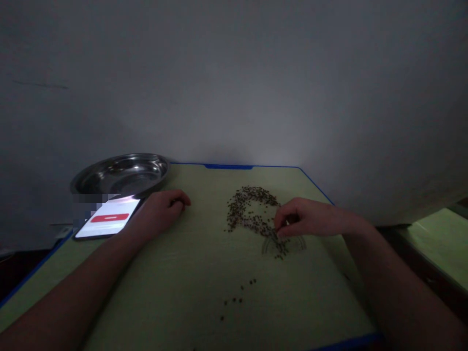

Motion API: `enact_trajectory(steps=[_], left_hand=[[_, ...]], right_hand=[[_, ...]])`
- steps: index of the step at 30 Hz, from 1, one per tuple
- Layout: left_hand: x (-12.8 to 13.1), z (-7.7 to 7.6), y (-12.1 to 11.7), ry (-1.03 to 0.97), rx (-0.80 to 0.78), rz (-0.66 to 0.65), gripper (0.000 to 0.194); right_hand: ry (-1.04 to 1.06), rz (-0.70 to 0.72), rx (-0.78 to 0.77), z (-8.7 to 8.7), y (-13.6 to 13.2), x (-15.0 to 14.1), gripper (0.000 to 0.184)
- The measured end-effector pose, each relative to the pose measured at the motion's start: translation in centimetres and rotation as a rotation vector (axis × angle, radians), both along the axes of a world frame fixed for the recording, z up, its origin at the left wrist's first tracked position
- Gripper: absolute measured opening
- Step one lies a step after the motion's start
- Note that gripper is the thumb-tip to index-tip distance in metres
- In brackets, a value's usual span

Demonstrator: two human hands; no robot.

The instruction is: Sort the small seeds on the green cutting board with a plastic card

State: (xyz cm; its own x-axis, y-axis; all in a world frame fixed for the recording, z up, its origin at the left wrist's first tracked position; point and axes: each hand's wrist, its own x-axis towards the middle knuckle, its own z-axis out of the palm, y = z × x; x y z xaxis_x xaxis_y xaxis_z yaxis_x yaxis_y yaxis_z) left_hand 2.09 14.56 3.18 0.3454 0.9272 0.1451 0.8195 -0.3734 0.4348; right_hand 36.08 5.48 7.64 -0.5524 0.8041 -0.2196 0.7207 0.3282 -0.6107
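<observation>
A pile of small brown seeds lies spread on a pale green table with a blue rim. My right hand rests at the pile's right edge, fingers curled and pinched together over the seeds; what they hold is too small to see. A faint clear curved object lies just below that hand. My left hand lies on the table left of the pile, fingers loosely curled under, next to a phone. A few stray seeds sit nearer to me.
A steel bowl stands at the table's back left corner. A phone with a lit white screen and a red bar lies in front of the bowl. A grey wall rises behind. Another green surface shows at the right.
</observation>
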Motion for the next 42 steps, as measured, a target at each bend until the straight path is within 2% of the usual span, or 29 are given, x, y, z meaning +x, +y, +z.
enact_trajectory(steps=[4, 6, 12, 16, 20, 24, 27, 31, 36, 38, 40, 42], left_hand=[[0.0, 0.3, -0.3, -0.007, 0.001, -0.015, 0.029], [0.0, 0.4, -0.3, 0.0, 0.007, -0.019, 0.028], [0.4, 1.0, -0.7, 0.006, -0.03, -0.002, 0.027], [0.3, 0.9, -0.6, 0.007, -0.033, 0.004, 0.028], [0.0, 0.4, -0.2, 0.011, -0.005, -0.018, 0.029], [0.0, 0.1, -0.1, 0.015, -0.009, -0.005, 0.031], [0.1, 0.3, -0.2, 0.024, -0.008, -0.006, 0.032], [0.2, 0.6, -0.4, 0.038, -0.014, -0.002, 0.032], [0.2, 0.7, -0.4, 0.041, -0.026, 0.008, 0.032], [0.2, 0.6, -0.4, 0.037, -0.029, 0.012, 0.032], [0.2, 0.5, -0.4, 0.031, -0.026, 0.008, 0.032], [0.1, 0.4, -0.3, 0.024, -0.021, 0.002, 0.031]], right_hand=[[-0.028, 0.054, -0.094, -0.4, 0.1, 0.2, 0.011], [-0.039, 0.029, -0.086, -0.7, 0.3, -0.1, 0.009], [0.008, -0.18, 0.127, -1.2, 1.1, -0.8, 0.014], [0.162, -0.271, 0.212, -1.3, 1.0, -1.4, 0.018], [0.252, -0.315, 0.205, -1.8, 0.4, -4.4, 0.017], [0.15, -0.294, 0.301, -2.8, 0.2, -8.2, 0.01], [0.059, -0.317, 0.381, -3.4, 0.5, -9.3, 0.008], [-0.025, -0.414, 0.447, -3.6, 1.6, -8.2, 0.012], [-0.04, -0.503, 0.481, -3.0, 2.9, -4.5, 0.018], [0.058, -0.486, 0.416, -2.2, 2.8, -2.9, 0.02], [0.152, -0.471, 0.249, -1.3, 2.2, -1.5, 0.02], [0.158, -0.419, 0.096, -0.5, 1.3, -0.3, 0.019]])
